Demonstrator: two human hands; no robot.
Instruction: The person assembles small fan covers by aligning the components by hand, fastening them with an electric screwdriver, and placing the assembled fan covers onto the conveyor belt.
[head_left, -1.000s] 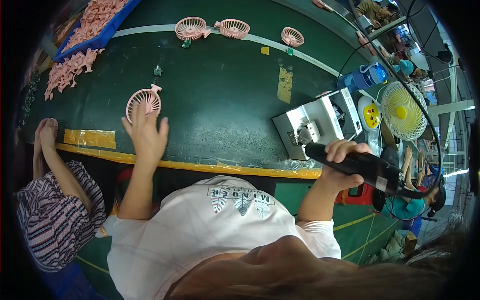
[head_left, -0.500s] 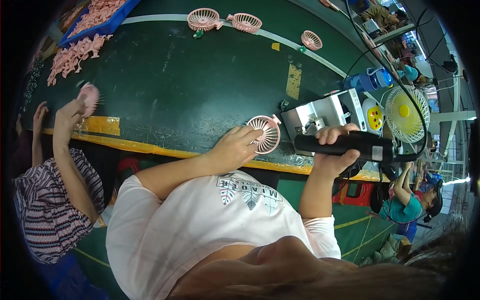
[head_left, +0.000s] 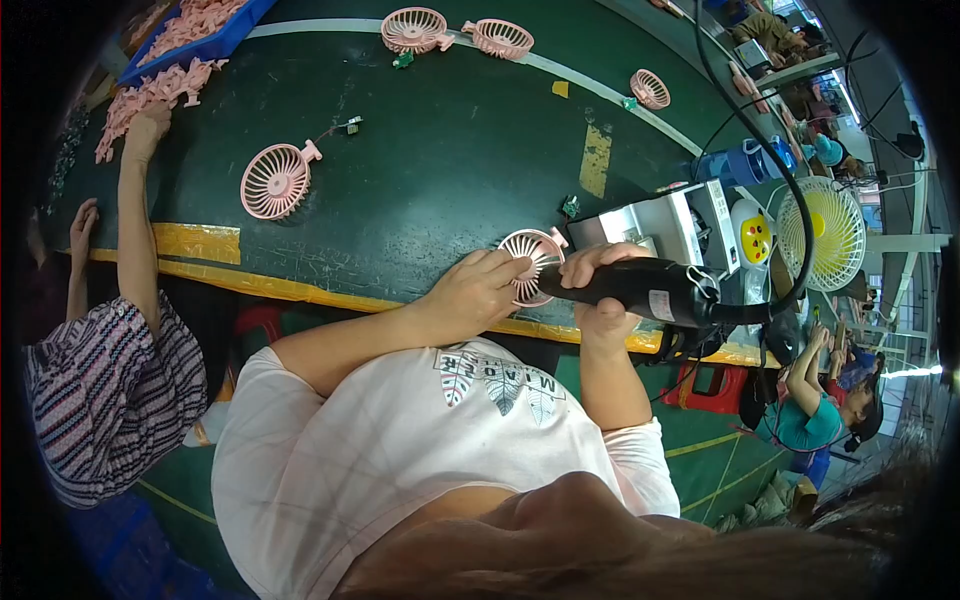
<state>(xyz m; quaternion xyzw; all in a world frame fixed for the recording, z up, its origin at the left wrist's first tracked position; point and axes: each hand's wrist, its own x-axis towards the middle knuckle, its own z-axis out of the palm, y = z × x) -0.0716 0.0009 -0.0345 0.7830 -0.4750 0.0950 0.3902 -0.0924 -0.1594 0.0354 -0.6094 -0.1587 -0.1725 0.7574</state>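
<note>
Pink round slatted-plastic fan housing (head_left: 541, 253), pinned in the head view under bunched fingers of my left hand (head_left: 472, 297), just beside the black cylindrical plastic-looking tool (head_left: 640, 282) my right hand (head_left: 606, 318) grips, seems light, stiff, crack-prone; I'd hold its rim.

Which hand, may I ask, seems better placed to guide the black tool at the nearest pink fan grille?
Probably the right: the right hand grips the black tool, whose front end is at the pink fan grille, contact unclear. The left hand has its fingers on that grille.
</note>
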